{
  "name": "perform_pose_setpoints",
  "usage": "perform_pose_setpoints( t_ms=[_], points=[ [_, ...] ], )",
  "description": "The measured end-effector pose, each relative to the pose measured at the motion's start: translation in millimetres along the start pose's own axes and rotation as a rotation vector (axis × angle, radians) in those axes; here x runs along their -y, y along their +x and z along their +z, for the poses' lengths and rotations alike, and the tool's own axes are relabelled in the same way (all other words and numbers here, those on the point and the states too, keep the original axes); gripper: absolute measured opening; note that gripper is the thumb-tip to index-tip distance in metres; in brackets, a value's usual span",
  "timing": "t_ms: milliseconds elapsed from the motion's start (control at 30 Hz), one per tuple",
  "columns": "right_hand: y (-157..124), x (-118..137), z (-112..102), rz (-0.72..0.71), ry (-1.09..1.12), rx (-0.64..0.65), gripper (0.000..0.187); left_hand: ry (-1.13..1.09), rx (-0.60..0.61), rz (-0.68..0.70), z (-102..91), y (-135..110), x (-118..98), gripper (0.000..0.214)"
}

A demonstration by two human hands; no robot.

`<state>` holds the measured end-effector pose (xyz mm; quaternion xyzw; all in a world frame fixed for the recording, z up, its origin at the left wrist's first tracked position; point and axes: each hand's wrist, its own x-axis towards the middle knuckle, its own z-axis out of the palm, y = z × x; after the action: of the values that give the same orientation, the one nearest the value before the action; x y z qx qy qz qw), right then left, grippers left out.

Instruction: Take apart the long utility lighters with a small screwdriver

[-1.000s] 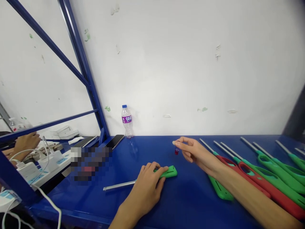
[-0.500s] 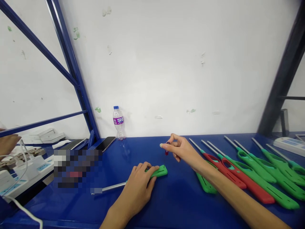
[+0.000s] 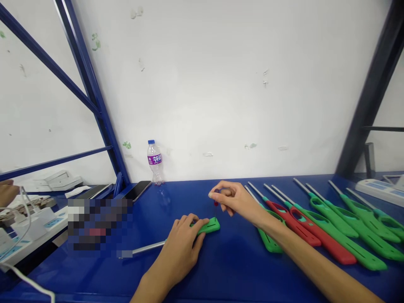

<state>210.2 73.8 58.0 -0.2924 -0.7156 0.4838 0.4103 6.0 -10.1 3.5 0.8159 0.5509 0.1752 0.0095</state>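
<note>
**Left hand point(image 3: 184, 240) grips green lighter point(image 3: 211, 226); right hand point(image 3: 232, 200) pinches small red screwdriver point(image 3: 216, 203)**

The person's left fingers curl over the lighter lying on the blue table point(image 3: 233, 269). From that hand, the handle's end juts toward two o'clock, the metal rod between eight and nine. The right hand is at one o'clock from the handle's end, thumb and fingers closed around the screwdriver, its thin shaft pointing down there; contact cannot be told. More lighters point(image 3: 328, 242) lie at three o'clock.
</note>
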Motion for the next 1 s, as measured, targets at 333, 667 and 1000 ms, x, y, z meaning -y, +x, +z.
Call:
perform_pose_setpoints(
  t_ms=[333, 667, 1000],
  points=[
    [-1.1, -4.4, 1.5, 0.033, -0.020, 0.039, 0.040, 0.005, -0.011, -0.006, -1.4, -1.4, -2.1, 0.038],
    [0.8, -4.2, 1.1, 0.037, -0.012, 0.103, 0.054, 0.003, -0.021, -0.011, -1.2, -4.1, -3.0, 0.037],
    [1.6, -9.0, 0.8, 0.050, -0.018, -0.075, 0.050, -0.007, -0.021, -0.007, -0.8, -3.7, -1.1, 0.039]
  ],
)
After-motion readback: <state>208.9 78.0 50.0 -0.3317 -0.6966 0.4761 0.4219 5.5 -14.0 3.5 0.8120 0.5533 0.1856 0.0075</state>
